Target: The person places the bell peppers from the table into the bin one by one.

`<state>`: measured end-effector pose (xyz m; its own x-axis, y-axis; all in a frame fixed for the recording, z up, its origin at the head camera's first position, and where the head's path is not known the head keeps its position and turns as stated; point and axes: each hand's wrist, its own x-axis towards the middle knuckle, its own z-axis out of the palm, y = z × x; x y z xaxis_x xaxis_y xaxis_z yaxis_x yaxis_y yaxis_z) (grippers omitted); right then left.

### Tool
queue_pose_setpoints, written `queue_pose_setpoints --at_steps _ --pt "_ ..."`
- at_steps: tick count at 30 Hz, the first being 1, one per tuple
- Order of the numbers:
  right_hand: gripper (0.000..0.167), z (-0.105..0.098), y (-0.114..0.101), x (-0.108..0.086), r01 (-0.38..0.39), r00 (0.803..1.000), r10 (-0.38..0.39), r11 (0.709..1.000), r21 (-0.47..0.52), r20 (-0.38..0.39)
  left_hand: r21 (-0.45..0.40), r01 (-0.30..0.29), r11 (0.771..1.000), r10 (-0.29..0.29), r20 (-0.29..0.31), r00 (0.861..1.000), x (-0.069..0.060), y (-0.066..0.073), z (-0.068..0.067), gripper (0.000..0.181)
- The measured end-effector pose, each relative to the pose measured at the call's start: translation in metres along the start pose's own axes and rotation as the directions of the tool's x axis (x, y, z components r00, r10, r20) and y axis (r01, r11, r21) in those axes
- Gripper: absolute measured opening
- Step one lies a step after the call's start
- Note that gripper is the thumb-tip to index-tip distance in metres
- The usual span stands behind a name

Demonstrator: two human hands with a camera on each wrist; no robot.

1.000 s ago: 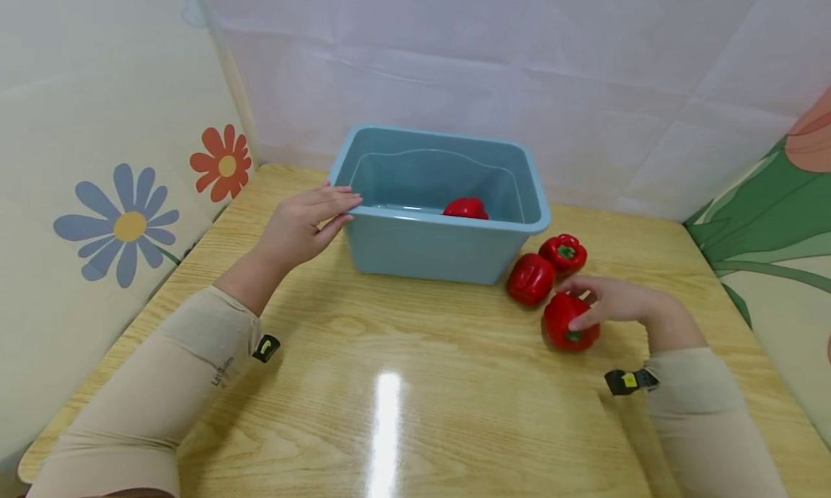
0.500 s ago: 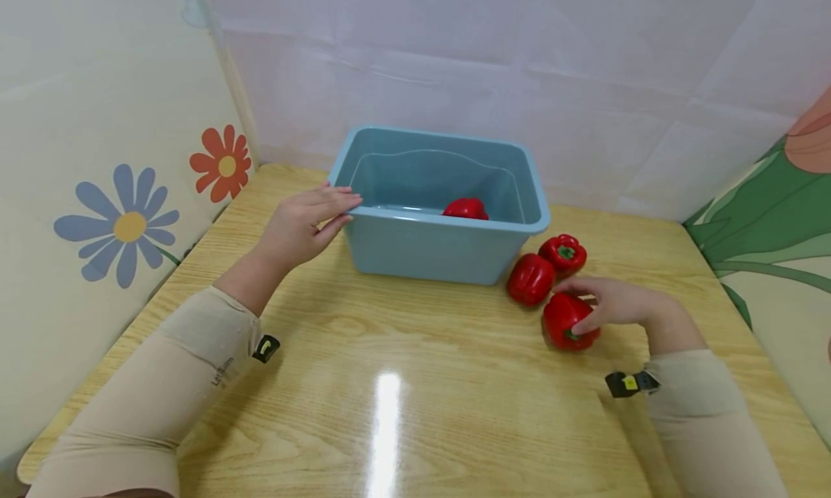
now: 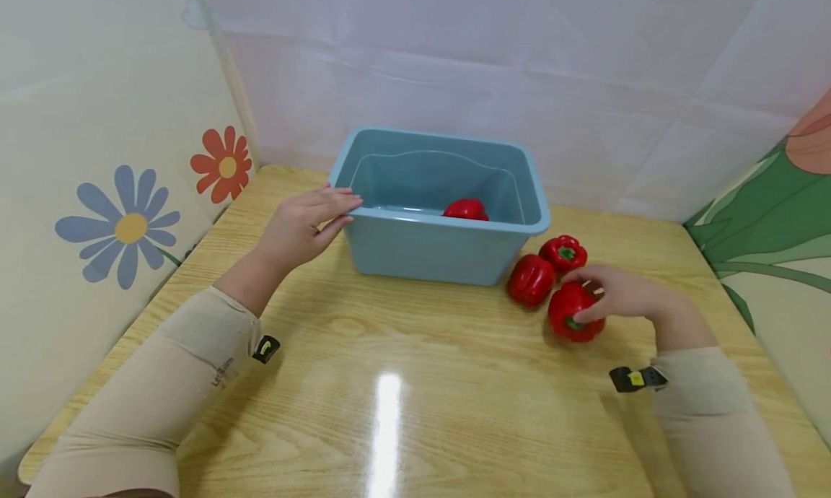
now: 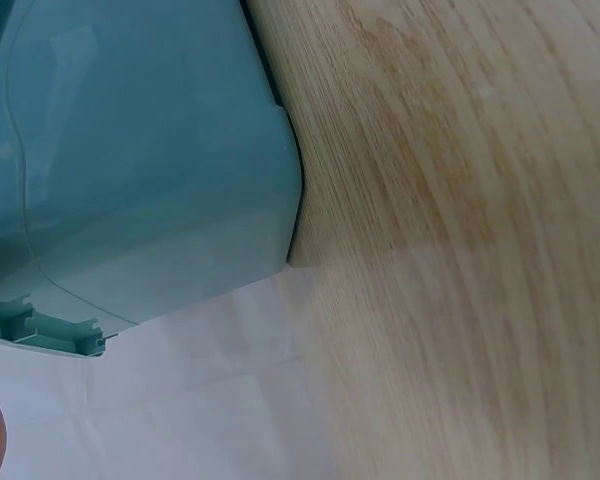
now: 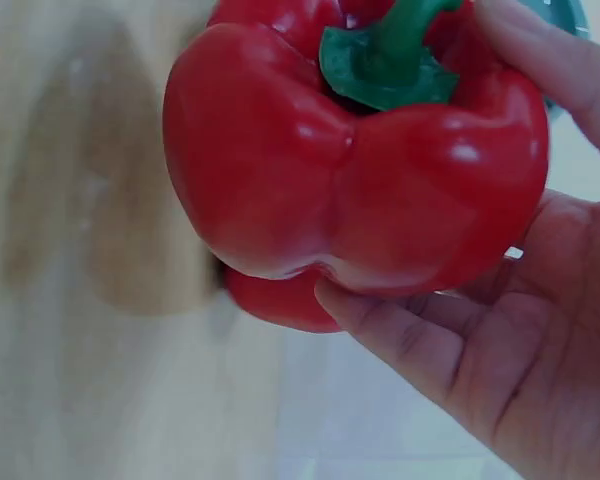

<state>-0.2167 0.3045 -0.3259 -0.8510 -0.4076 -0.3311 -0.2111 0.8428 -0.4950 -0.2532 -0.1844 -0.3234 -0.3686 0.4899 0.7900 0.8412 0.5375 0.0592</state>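
Observation:
With its thumb near the green stem, my right hand grips a red bell pepper. The right wrist view shows this bell pepper up close, fingers along its side, seemingly a little off the table. Two more peppers lie near it: one red bell pepper by the bin's right front corner, and another red bell pepper behind that one. My left hand rests on the left front rim of a blue plastic bin, fingers fairly straight. Inside the bin sits a red bell pepper, partly hidden by the front wall.
Everything stands on a wood-grain table. A white sheet hangs behind the bin. Panels with painted flowers, such as the blue flower, border the left and right sides.
The right hand has shifted slightly up and to the right in the head view, and the gripped bell pepper has moved with it. The left hand and bin stay put.

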Motion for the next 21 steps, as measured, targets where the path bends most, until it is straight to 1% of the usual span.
queue_pose_setpoints --at_steps 3,6,10,12,14,16,18,21 --pt "0.065 -0.008 -0.002 -0.003 0.058 0.996 -0.059 0.998 -0.006 -0.065 0.001 0.005 1.0 -0.005 0.001 1.0 0.0 0.0 0.0 0.041" --pt "0.062 -0.017 -0.004 -0.006 0.106 0.988 -0.103 0.994 0.021 -0.115 -0.004 0.006 1.0 -0.006 0.001 1.0 0.0 0.001 -0.001 0.041" --pt "0.06 -0.028 -0.008 -0.01 0.142 0.981 -0.134 0.989 0.045 -0.143 -0.006 0.003 1.0 -0.003 -0.002 1.0 0.001 0.002 -0.001 0.041" --pt "0.061 -0.034 -0.011 -0.012 0.148 0.98 -0.137 0.987 0.064 -0.147 -0.005 0.003 1.0 -0.003 -0.002 1.0 0.0 0.001 -0.001 0.041" --pt "0.062 -0.039 -0.014 -0.014 0.151 0.976 -0.14 0.987 0.052 -0.165 -0.003 0.004 1.0 -0.004 -0.001 1.0 0.0 0.001 -0.001 0.041" --pt "0.063 -0.044 -0.018 -0.014 0.145 0.975 -0.129 0.986 0.078 -0.182 -0.001 0.004 1.0 -0.004 0.0 1.0 0.0 0.001 -0.001 0.041" --pt "0.063 -0.05 -0.023 -0.015 0.133 0.969 -0.116 0.989 0.066 -0.217 -0.001 0.004 1.0 -0.004 0.001 1.0 0.0 0.0 0.0 0.041" --pt "0.064 -0.059 -0.029 -0.016 0.132 0.956 -0.113 0.99 0.053 -0.272 0.001 0.001 1.0 -0.001 0.001 1.0 0.0 0.0 0.0 0.041"
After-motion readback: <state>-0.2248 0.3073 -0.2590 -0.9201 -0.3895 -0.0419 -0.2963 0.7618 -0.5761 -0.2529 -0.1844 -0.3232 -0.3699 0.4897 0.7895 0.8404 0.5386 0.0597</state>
